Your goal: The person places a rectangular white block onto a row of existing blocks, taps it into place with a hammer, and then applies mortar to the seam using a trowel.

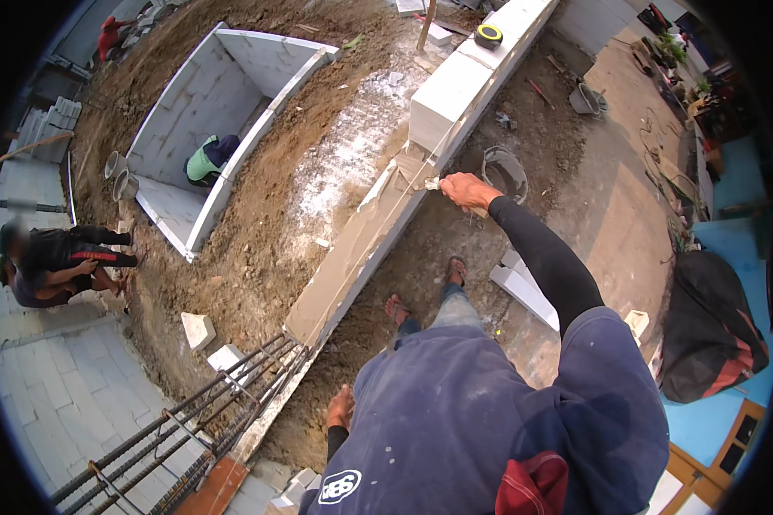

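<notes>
My right hand (468, 190) is closed round the handle of a trowel (432, 183), whose blade rests at the far end of the mortar. A bed of wet grey mortar (343, 264) covers the top of the low wall (371, 257) in front of me. Just beyond the trowel sits a white block (445, 101) on the wall, and a thin string runs along the wall's top. My left hand (341, 407) hangs low beside my body, its fingers loosely extended and nothing visible in them.
A rebar cage (189, 429) juts out at the lower left. Near my right hand, a mortar bucket (505, 172) stands on the soil; white blocks (524, 287) lie by my feet. A yellow tape measure (489, 36) rests on the wall. One person (210, 160) crouches inside a block-lined pit; others sit left.
</notes>
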{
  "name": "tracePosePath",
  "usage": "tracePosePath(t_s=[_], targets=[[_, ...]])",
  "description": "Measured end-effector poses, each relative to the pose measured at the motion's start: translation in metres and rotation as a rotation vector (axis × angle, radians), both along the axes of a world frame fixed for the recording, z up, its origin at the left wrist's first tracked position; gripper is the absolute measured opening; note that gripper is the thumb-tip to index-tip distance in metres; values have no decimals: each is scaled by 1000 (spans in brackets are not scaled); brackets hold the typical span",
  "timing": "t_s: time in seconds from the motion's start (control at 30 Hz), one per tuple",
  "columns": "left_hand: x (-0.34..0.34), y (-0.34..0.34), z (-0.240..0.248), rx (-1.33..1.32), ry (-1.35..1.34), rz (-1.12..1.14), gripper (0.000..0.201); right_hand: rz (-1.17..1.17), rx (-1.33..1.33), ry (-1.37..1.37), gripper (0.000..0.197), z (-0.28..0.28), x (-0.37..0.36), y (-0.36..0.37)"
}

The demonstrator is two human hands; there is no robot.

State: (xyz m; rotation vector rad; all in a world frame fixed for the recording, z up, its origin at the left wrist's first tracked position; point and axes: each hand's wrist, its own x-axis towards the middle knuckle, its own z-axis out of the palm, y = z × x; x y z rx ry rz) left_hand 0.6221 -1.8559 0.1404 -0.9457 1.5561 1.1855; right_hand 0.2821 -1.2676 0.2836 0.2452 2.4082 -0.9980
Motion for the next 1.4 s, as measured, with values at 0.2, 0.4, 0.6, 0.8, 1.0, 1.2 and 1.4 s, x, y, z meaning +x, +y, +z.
tracePosePath(t_s=[0.2, 0.4, 0.6, 0.8, 1.0, 1.2, 1.4], targets=[[-19, 8, 14, -11, -147, -72, 83, 527, 120, 358, 33, -26, 54, -60], [-25, 18, 26, -35, -88, -67, 86, 168, -61, 145, 40, -2, 76, -85], [-7, 1, 7, 7, -49, 73, 87, 96, 108, 255, 40, -17, 56, -81], [-10, 7, 13, -36, -63, 139, 83, 376, 1, 208, 35, -17, 107, -174], [4, -3, 0, -12, -82, 112, 78, 222, 237, 460, 30, -22, 78, -136], [-26, 11, 32, -49, -79, -71, 76, -72, 385, 316, 38, -21, 44, -29], [-9, -7, 11, -36, -115, 70, 83, -331, 312, 276, 41, -39, 110, -23]])
